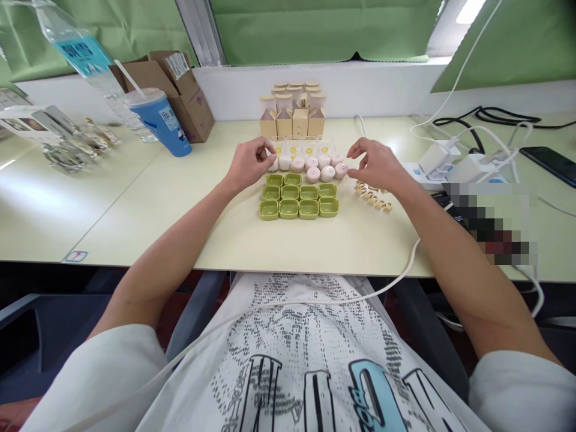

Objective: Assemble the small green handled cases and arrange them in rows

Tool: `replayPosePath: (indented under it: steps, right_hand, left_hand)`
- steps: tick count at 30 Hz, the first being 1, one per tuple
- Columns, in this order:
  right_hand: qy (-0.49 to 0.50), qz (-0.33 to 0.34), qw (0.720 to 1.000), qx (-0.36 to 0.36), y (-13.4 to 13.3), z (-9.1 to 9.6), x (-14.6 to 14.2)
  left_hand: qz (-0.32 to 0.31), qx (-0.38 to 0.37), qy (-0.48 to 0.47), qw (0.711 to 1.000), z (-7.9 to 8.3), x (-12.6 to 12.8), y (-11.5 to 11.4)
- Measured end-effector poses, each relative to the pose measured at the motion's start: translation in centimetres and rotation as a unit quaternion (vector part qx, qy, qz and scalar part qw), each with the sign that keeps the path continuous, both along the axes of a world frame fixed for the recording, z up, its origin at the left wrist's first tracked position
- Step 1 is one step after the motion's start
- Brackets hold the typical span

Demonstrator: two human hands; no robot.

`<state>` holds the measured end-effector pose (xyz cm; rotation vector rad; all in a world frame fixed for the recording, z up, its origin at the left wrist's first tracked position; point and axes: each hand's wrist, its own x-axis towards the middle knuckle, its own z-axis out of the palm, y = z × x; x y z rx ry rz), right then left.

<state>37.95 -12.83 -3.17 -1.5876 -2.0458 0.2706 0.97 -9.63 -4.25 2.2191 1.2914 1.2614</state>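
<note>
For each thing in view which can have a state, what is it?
Left hand, fingers curled; grip unclear
Right hand, thumb and fingers apart
Round pieces, grouped together
Green containers, open-topped, in three rows
Small cartons, mostly lids raised
Blue cup, lidded, straw inserted
Cardboard box, flaps open
Phone, screen dark

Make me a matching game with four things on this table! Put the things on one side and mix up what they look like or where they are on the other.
Things:
1. square dishes
2. cup
3. round pieces
4. small cartons

Clues:
A. pale pink and whitish, between the left hand and the right hand
B. tan, standing near the wall
C. green, set in rows
D. blue, with a straw

Pairs: 1-C, 2-D, 3-A, 4-B
</note>
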Motion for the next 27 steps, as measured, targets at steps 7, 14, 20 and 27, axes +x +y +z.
replayPosePath:
  steps: [7, 14, 20, 27]
  right_hand:
    - [-0.121, -0.040, 0.984, -0.127, 0.0, 2.0, 3.2]
    - [-0.122, -0.064, 0.984, -0.116, 0.6, 0.9, 2.8]
    - [-0.110, -0.051, 0.985, -0.123, 1.3, 0.3, 3.4]
    - [-0.116, -0.059, 0.981, -0.142, 1.2, 0.4, 3.0]
  left_hand:
    - [-0.142, -0.044, 0.130, 0.980, 1.4, -3.0, 0.4]
    - [-0.099, -0.070, 0.145, 0.982, 0.6, -2.2, 0.5]
    - [-0.088, -0.105, 0.109, 0.984, 0.7, -2.1, 0.2]
    - [-0.078, -0.155, 0.055, 0.983, 0.5, -1.8, 0.3]
